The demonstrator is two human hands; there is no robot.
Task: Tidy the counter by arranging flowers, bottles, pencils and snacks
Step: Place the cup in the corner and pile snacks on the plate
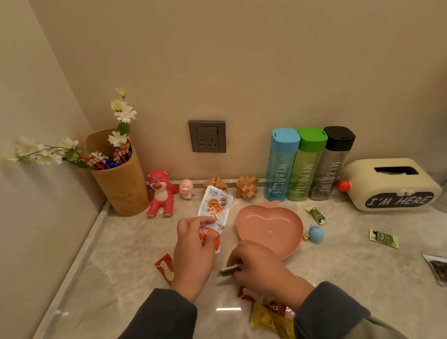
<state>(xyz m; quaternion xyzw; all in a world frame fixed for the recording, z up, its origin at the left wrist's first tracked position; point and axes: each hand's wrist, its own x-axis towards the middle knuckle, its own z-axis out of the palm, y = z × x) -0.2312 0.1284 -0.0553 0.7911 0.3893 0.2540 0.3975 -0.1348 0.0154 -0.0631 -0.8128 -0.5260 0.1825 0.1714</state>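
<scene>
My left hand (195,252) grips a white and orange snack pouch (215,206) just left of the empty pink heart-shaped dish (272,226). My right hand (257,268) pinches a small green snack packet (229,271) at the dish's near rim. Loose snacks lie on the counter: a red wrapper (165,268), a yellow wrapper (273,323), two green packets (316,214) (383,238) and a dark sachet (445,271). White flowers (122,113) and pencils (111,159) stand in a tan cup (122,185). Blue, green and grey bottles (309,166) line the wall.
A red bear figure (160,192), a small pink figure (186,189) and two wooden puzzles (246,186) stand along the wall. A cream tissue box (389,185) sits at right, a blue bird toy (315,233) by the dish. A wall socket (208,136) is above.
</scene>
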